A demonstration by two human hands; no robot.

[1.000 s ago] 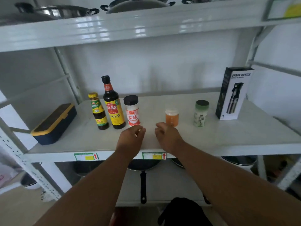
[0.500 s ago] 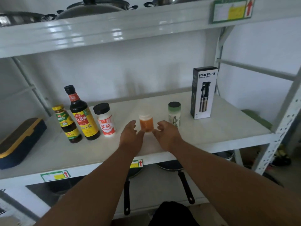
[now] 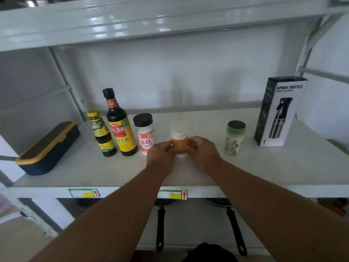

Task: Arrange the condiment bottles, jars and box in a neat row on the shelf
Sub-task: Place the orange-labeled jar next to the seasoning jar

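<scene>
On the white shelf (image 3: pixel 264 167) a small orange jar (image 3: pixel 179 143) with a clear lid stands in the middle. My left hand (image 3: pixel 160 155) and my right hand (image 3: pixel 203 153) clasp it from both sides. To its left stand a white shaker with a black cap (image 3: pixel 144 133), a tall dark soy sauce bottle (image 3: pixel 120 123) and a short yellow-capped bottle (image 3: pixel 101 133), close together. To the right stand a green-capped jar (image 3: pixel 234 138) and, farther right, a black and white spray bottle box (image 3: pixel 279 112), upright.
A navy and yellow lidded box (image 3: pixel 47 148) lies at the shelf's left end. Another shelf (image 3: pixel 132 19) hangs overhead. Two black pan handles (image 3: pixel 160 227) hang below the shelf's front edge. Metal uprights frame both sides.
Both hands moved forward from the shelf's front edge and closed around the orange jar. The camera view swung right, then back left.
</scene>
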